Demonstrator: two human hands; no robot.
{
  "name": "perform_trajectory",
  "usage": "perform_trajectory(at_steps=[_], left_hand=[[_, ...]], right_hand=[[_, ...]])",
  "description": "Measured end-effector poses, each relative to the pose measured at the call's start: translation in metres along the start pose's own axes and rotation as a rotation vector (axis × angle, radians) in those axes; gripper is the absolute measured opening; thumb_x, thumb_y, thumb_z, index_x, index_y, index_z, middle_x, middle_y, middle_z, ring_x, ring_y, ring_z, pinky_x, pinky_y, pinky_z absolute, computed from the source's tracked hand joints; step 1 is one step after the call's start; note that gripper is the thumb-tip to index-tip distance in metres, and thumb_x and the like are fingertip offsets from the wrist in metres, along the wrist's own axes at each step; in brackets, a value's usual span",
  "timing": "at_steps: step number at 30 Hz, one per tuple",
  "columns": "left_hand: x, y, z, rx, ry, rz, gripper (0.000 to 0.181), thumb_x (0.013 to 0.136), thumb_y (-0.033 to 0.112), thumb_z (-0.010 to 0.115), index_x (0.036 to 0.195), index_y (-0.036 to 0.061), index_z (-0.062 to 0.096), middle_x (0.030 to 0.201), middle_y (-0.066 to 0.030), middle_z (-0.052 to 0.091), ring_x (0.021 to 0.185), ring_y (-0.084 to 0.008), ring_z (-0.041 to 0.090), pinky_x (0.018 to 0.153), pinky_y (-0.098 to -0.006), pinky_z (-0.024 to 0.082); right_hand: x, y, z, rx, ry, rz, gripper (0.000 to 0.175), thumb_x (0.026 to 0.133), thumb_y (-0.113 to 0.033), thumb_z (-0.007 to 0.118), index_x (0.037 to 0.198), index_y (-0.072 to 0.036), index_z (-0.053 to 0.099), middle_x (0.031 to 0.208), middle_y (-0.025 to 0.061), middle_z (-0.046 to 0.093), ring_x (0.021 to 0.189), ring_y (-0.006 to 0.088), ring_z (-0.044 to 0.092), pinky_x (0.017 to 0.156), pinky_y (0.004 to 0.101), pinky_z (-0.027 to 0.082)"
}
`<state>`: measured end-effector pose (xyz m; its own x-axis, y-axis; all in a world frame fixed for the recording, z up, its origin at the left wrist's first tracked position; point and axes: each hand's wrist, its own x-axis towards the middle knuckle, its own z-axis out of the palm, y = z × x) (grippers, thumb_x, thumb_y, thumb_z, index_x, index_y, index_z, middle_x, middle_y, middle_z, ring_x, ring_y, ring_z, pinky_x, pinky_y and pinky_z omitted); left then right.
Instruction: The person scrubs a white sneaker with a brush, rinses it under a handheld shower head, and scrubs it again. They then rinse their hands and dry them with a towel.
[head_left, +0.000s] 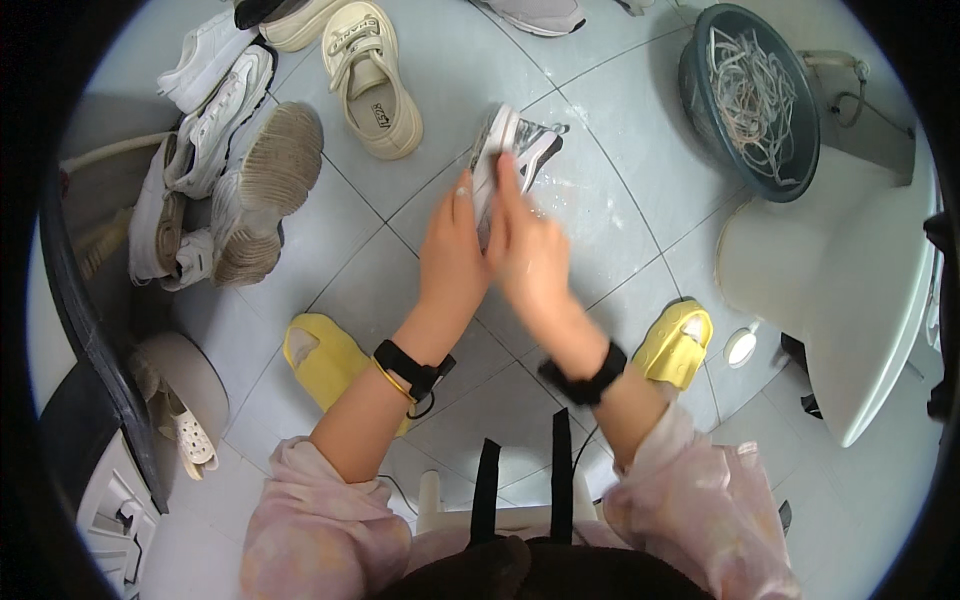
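Note:
Both hands meet at a grey and white sneaker (499, 135) held on its side just above the tiled floor. My left hand (451, 259) grips the shoe from its left side, fingers stretched along it. Over the sole edge, my right hand (529, 251) is blurred, with its index finger extended; its fingers are closed around something small and dark that is mostly hidden, and I cannot tell what it is. White foam spots lie on the floor tiles (566, 195) to the right of the shoe.
White shoes (225, 127) are heaped at the left, one with its brown sole (285, 157) showing. A cream velcro shoe (405, 120) lies beyond. At upper right, a grey basin (806, 150) holds wet laces (750, 97), beside a white toilet (847, 277). Yellow slippers (330, 360) are on my feet.

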<state>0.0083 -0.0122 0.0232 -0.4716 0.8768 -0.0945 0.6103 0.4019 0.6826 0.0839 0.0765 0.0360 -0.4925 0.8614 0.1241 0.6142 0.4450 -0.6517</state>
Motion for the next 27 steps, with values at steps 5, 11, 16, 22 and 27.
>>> perform_trajectory(at_steps=[5,11,16,22,27], left_hand=[[0.001,0.002,0.000,0.015,0.013,0.025,0.081,0.077,-0.004,0.073,0.151,-0.0032,0.038,0.137,-0.0258,0.056,0.121,-0.0447,0.058,0.096,-0.0480,0.052],[0.000,0.000,-0.003,-0.002,-0.036,0.004,0.083,0.077,-0.005,0.072,0.152,-0.0021,0.037,0.142,-0.0246,0.053,0.125,-0.0436,0.055,0.100,-0.0469,0.052],[0.001,0.001,0.001,0.064,-0.036,0.024,0.083,0.076,-0.005,0.072,0.152,-0.0003,0.037,0.140,-0.0255,0.055,0.125,-0.0441,0.056,0.100,-0.0477,0.051],[0.001,-0.005,-0.005,-0.010,-0.005,0.048,0.083,0.076,-0.001,0.073,0.152,-0.0004,0.038,0.139,-0.0256,0.056,0.120,-0.0446,0.059,0.097,-0.0475,0.053],[0.005,-0.009,-0.009,-0.097,-0.042,-0.002,0.081,0.078,0.003,0.076,0.151,-0.0001,0.040,0.132,-0.0261,0.061,0.117,-0.0451,0.061,0.095,-0.0478,0.053]], right_hand=[[0.023,0.012,0.001,0.105,-0.008,0.201,0.044,0.102,-0.013,0.057,0.143,0.001,0.055,0.069,0.0256,0.064,0.055,0.0432,0.062,0.050,0.0441,0.048],[-0.002,0.005,-0.003,0.105,-0.038,0.179,0.049,0.101,-0.019,0.054,0.148,-0.004,0.052,0.069,0.0276,0.065,0.062,0.0463,0.067,0.056,0.0504,0.054],[0.028,0.031,-0.014,0.136,-0.031,0.381,0.043,0.102,-0.019,0.052,0.143,-0.005,0.058,0.075,0.0278,0.067,0.067,0.0458,0.068,0.060,0.0503,0.055],[0.002,0.011,-0.010,0.221,-0.007,0.299,0.041,0.103,-0.015,0.053,0.142,-0.001,0.058,0.084,0.0308,0.068,0.071,0.0415,0.070,0.065,0.0449,0.055],[-0.008,-0.004,-0.008,0.243,0.054,0.131,0.050,0.100,-0.017,0.055,0.148,-0.005,0.052,0.071,0.0250,0.066,0.065,0.0443,0.067,0.061,0.0514,0.054]])
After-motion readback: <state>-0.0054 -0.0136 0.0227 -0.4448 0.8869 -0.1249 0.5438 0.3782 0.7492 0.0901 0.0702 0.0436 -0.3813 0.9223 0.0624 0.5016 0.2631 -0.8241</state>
